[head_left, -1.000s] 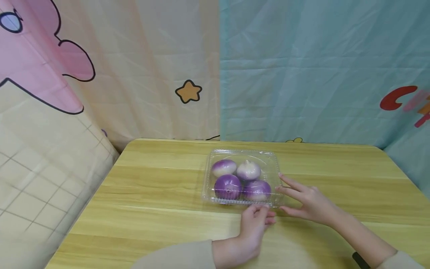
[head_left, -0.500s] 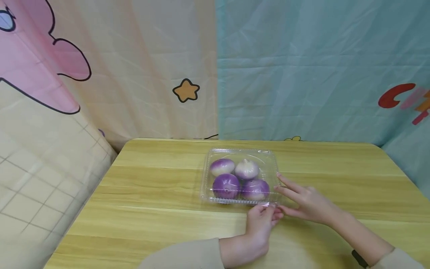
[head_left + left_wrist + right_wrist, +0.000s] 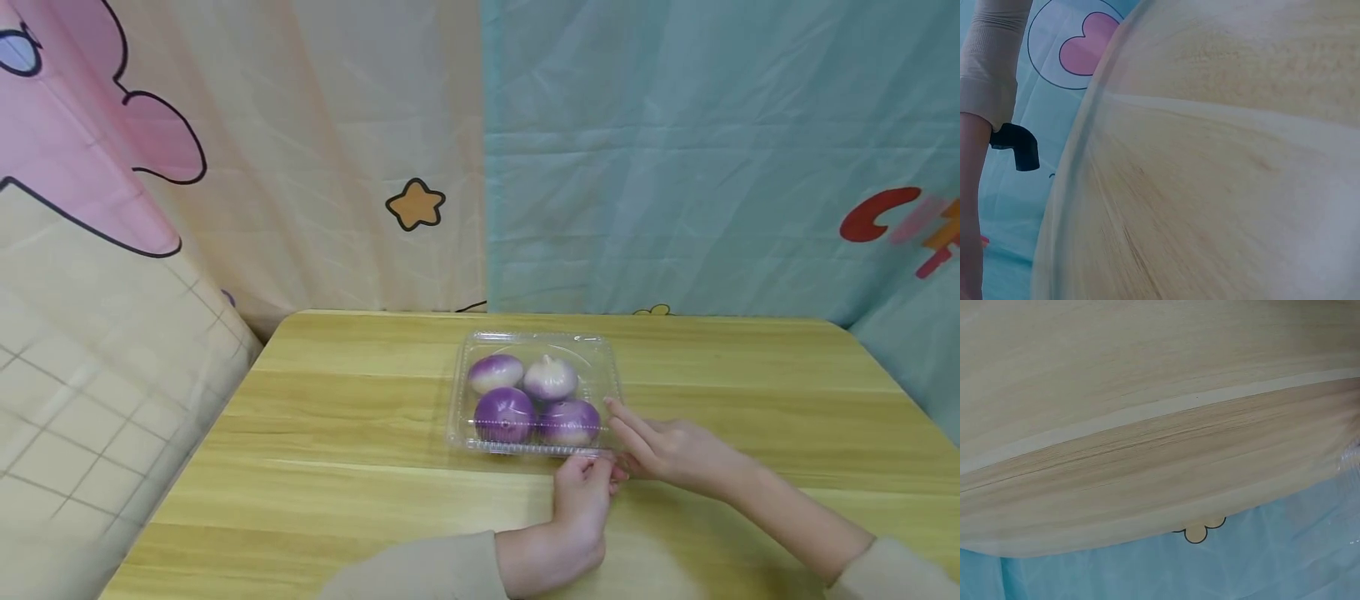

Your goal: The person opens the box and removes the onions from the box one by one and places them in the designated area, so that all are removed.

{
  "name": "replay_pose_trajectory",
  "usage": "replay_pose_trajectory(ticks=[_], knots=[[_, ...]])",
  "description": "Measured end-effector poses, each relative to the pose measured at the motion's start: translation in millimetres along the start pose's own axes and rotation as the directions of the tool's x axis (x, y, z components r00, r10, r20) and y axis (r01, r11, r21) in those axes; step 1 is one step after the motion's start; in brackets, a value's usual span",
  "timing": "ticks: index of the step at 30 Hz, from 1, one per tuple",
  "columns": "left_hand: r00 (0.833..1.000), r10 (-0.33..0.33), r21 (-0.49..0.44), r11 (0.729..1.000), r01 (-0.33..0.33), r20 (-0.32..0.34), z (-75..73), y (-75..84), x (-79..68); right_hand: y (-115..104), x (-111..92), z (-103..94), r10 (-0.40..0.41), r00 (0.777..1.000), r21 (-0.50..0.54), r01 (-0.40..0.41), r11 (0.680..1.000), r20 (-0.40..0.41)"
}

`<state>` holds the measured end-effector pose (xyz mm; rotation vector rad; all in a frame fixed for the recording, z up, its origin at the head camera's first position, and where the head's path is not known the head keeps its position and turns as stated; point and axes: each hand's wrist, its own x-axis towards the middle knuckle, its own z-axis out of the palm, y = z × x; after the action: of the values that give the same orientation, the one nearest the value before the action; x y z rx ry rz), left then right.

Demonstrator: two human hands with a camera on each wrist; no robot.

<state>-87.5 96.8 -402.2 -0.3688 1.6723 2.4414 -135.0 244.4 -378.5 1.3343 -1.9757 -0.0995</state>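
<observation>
Touching the box: both hands meet at its near right corner, low over the bench (image 3: 330,417).
Left hand (image 3: 581,504): fingers bent, thumb and fingertips pinching the near rim just in from that corner.
Left arm: its sleeve (image 3: 420,571) comes in at the bottom, the forearm runs rightward, and the wrist bends sharply so the hand points away toward the box.
Right hand (image 3: 671,450): upper fingers nearly straight and side by side, their tips against the box's right side; it seems open and ungripping, though the thumb and lower fingers are lost beside the left fingertips.
Right arm: its sleeve (image 3: 892,575) is at the lower right; the forearm slants up and leftward, with the hand roughly in line with it.
Box (image 3: 538,337): clear plastic, flat on the bench, its lid over the contents.
Onions (image 3: 505,417): four, purple and white, inside in two rows of two, toward the box's left.
Curtain (image 3: 675,167): pale and blue cloth behind the bench.
Left wrist view: bench top, plus an arm down the left edge with a black piece (image 3: 1022,147) at its cuff.
</observation>
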Motion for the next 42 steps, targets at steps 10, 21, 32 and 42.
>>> replay_pose_trajectory(ticks=[10, 21, 32, 42], knots=[[1.000, -0.016, 0.003, 1.000, 0.016, -0.022, -0.2, 0.5, 2.1, -3.0, -2.8, 1.5, 0.061, 0.998, 0.071, -0.062, 0.996, 0.011], [0.998, -0.047, 0.002, 0.999, 0.047, -0.029, -0.2, 3.0, 0.9, -4.0, -3.3, -5.0, -0.025, 0.998, 0.030, 0.023, 0.999, 0.060], [0.998, -0.016, 0.016, 1.000, 0.017, -0.061, 2.8, 2.0, 0.6, -8.0, -1.9, -1.0, -0.047, 0.995, -0.034, 0.050, 0.998, 0.088], [0.997, -0.004, 0.027, 1.000, 0.006, -0.072, 3.6, 0.7, 1.6, -7.3, -2.4, 4.6, -0.035, 0.999, -0.001, 0.035, 0.999, 0.013]])
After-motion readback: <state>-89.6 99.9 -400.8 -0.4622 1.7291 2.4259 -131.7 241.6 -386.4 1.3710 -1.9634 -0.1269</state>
